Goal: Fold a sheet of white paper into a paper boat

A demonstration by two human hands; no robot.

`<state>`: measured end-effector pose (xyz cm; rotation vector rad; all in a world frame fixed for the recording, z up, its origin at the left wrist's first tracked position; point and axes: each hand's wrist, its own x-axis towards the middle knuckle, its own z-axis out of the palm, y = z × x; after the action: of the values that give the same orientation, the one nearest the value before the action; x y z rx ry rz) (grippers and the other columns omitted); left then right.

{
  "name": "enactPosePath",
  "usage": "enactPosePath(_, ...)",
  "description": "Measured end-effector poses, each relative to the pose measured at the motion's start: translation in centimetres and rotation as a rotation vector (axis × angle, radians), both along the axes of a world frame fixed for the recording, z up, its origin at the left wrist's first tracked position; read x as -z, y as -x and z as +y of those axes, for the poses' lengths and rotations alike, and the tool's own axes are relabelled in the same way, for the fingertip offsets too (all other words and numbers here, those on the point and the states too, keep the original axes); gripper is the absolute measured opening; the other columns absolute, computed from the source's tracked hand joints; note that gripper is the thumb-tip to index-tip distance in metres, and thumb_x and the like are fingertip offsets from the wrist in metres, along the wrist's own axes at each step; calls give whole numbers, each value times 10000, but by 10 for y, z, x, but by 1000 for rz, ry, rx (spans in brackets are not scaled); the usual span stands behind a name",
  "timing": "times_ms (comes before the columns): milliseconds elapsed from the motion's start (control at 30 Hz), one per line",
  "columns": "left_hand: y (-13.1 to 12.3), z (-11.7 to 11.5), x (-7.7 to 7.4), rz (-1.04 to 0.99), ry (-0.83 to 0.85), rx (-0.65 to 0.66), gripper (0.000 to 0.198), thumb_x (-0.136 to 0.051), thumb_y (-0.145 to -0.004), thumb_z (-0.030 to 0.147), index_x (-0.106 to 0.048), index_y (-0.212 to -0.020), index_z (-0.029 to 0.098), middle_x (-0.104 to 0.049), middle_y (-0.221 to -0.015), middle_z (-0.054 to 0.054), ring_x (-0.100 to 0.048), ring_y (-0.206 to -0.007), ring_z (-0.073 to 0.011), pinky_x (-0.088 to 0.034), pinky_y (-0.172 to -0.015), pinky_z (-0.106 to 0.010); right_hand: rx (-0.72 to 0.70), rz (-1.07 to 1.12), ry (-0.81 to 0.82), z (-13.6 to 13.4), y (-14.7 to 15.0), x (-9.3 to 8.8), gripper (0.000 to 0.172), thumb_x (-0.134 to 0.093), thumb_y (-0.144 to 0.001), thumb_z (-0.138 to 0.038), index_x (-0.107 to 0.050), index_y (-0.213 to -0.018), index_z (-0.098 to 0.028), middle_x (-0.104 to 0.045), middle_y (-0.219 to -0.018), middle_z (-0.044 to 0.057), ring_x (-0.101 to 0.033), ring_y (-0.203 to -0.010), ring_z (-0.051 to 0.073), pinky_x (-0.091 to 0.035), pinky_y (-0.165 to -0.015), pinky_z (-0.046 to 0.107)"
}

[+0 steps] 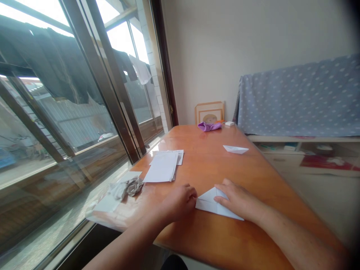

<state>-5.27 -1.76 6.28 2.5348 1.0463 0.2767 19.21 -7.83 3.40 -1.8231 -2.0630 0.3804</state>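
Observation:
A folded sheet of white paper [206, 201] with crease lines lies on the table close to me, pointed toward the left. My left hand [182, 200] is curled at its left tip, fingers closed on that corner; the exact fingertip contact is partly hidden. Across the paper's right half rests my right hand [232, 197], its thumb and fingers apart, pressing flat on the sheet. Farther up the table on the right sits a folded white paper boat [235, 149].
A stack of white sheets [161, 167] lies left of centre on the wooden table [202, 165]. Nearer the window is crumpled grey cloth [132, 186]. At the far end are a purple cloth [209, 126], a small white box [229, 123] and a framed picture [209, 111].

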Motion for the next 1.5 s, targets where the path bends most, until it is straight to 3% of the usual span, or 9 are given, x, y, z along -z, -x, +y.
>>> enactPosePath(133, -26, 13, 5, -31, 38, -58, 247, -521, -800, 141, -697, -967, 188, -696, -969, -55, -632, -867, -199, -473, -740, -275, -16, 36, -8, 3, -3, -2, 284, -567, -916, -384, -692, -1126, -238, -616, -1015, 79, -615, -900, 233, -438, -830, 315)
enactPosePath(333, -60, 29, 4, -3, 138, -99, 218, -550, -829, 278, -705, -953, 188, -726, -896, -62, -649, -768, -203, -436, -609, -260, 3, 134, -36, 13, -13, 4, 261, -456, -945, -262, -713, -981, -231, -656, -921, 55, -605, -862, 211, -436, -800, 306)
enactPosePath(467, -72, 35, 3, 36, 162, -87, 236, -670, -731, 344, -696, -924, 211, -715, -858, -44, -638, -747, -216, -418, -610, -268, 28, 179, -51, 17, -18, 9, 234, -481, -915, -245, -711, -953, -220, -674, -899, 47, -609, -844, 204, -435, -770, 301)
enactPosePath(833, -74, 33, 4, 19, 213, -70, 200, -697, -698, 316, -652, -873, 228, -691, -865, -14, -608, -802, -218, -412, -724, -290, 162, 309, -32, 20, -17, 11, 224, -532, -868, -302, -713, -969, -217, -706, -844, 30, -624, -783, 202, -450, -705, 295)
enactPosePath(1067, -71, 30, 13, -72, 290, -36, 191, -664, -704, 227, -618, -889, 217, -660, -871, 2, -574, -782, -174, -397, -665, -247, 244, 519, 80, 19, -18, 18, 331, -589, -861, -374, -636, -1144, -210, -715, -908, 41, -647, -799, 200, -473, -697, 296)
enactPosePath(1167, -71, 33, 19, -277, 460, -37, 237, -647, -732, 208, -600, -965, 201, -613, -850, 7, -542, -727, -135, -382, -610, -220, 241, 675, 116, 18, -14, 12, 355, -583, -885, -428, -608, -1160, -204, -694, -898, 33, -638, -778, 191, -469, -667, 284)
enactPosePath(1300, -67, 40, 19, -663, 752, -99, 266, -680, -757, 259, -595, -994, 175, -565, -813, 16, -505, -659, -99, -365, -578, -204, 167, 871, 196, 15, -9, 3, 372, -550, -912, -548, -621, -914, -183, -609, -744, -5, -540, -626, 142, -384, -553, 247)
enactPosePath(1500, -65, 43, 12, -721, 931, -103, 395, -770, -726, 479, -658, -907, 145, -614, -780, -7, -528, -646, -115, -375, -579, -221, 118, 951, 247, 11, -9, 1, 410, -592, -884, -591, -529, -780, -200, -442, -623, -61, -367, -532, 96, -272, -496, 228)
